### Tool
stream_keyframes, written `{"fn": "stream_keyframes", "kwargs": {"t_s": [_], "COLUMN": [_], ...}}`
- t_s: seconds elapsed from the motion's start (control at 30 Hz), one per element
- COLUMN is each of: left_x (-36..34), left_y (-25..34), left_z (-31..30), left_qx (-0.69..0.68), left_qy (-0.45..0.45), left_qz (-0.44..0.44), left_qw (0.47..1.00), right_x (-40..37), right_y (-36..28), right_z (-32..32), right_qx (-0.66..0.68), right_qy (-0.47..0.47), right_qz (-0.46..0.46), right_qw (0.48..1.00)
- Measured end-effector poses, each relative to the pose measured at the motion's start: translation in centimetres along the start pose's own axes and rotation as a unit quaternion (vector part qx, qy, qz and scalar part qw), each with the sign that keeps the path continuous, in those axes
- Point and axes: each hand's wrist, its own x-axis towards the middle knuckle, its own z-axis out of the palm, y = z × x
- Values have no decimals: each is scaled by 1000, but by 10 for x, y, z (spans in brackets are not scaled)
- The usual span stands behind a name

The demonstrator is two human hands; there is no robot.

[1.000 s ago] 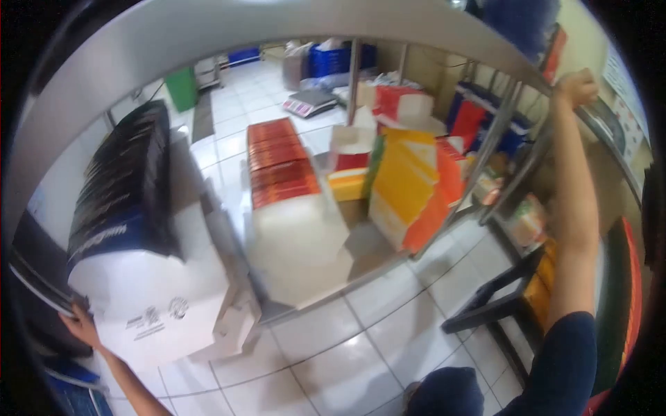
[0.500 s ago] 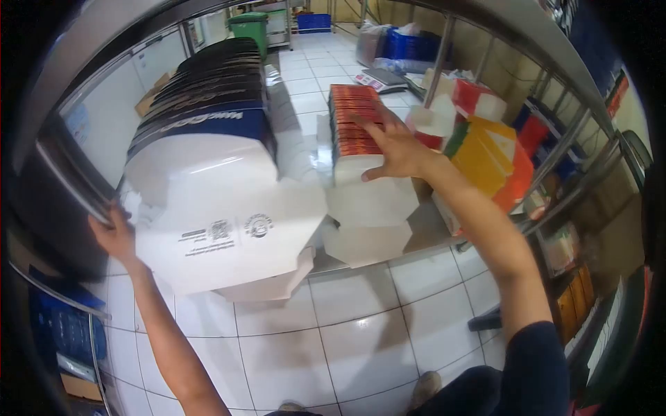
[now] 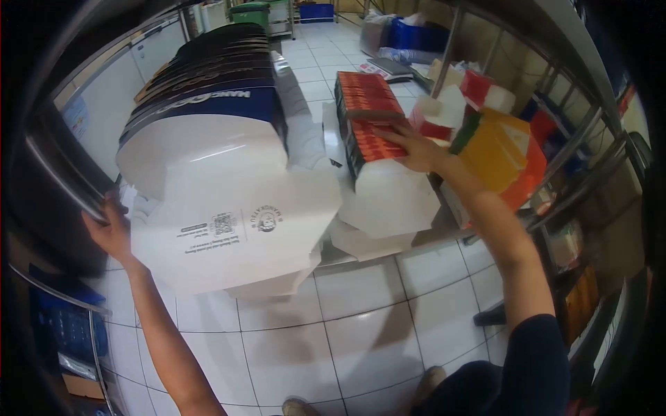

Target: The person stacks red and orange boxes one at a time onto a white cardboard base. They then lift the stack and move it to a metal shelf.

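Observation:
On the left of the shelf lies a long row of nested dark blue and white boxes [image 3: 201,104], its white flap [image 3: 229,229] with printed text and a QR code facing me. Right of it is a row of nested red boxes [image 3: 374,132] with white flaps [image 3: 388,197]. My right hand [image 3: 416,149] rests on the right side of the red boxes, fingers spread over their top. At the far left, my left hand [image 3: 111,229] is at the metal rail beside the white flap, its fingers against the rail.
Yellow and orange cartons [image 3: 496,156] lie to the right, near metal rack posts [image 3: 447,55]. Farther back are a scale [image 3: 388,68], a blue bin [image 3: 416,35] and a green bin [image 3: 250,15]. White floor tiles [image 3: 361,291] show below.
My right hand has come down onto the red boxes. A gap now shows partway along their row. My left hand has stayed by the rail, and the view has shifted slightly.

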Motion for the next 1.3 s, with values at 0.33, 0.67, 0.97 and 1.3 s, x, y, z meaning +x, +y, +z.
{"fn": "stream_keyframes", "kwargs": {"t_s": [0.33,0.67,0.97,1.3], "left_x": [5,8,6,11], "left_y": [-13,-24,-21,-39], "left_z": [-7,-14,-15,-24], "left_qx": [4,30,38,72], "left_qy": [-2,-7,-9,-13], "left_qz": [-19,-29,-47,-47], "left_qw": [1000,999,998,996], "right_x": [23,29,27,18], "right_y": [6,-25,-16,-17], "right_z": [14,3,4,8], "right_qx": [-21,-3,-58,-30], "right_qy": [111,102,117,122], "right_qz": [99,125,100,105], "right_qw": [989,987,986,986]}}
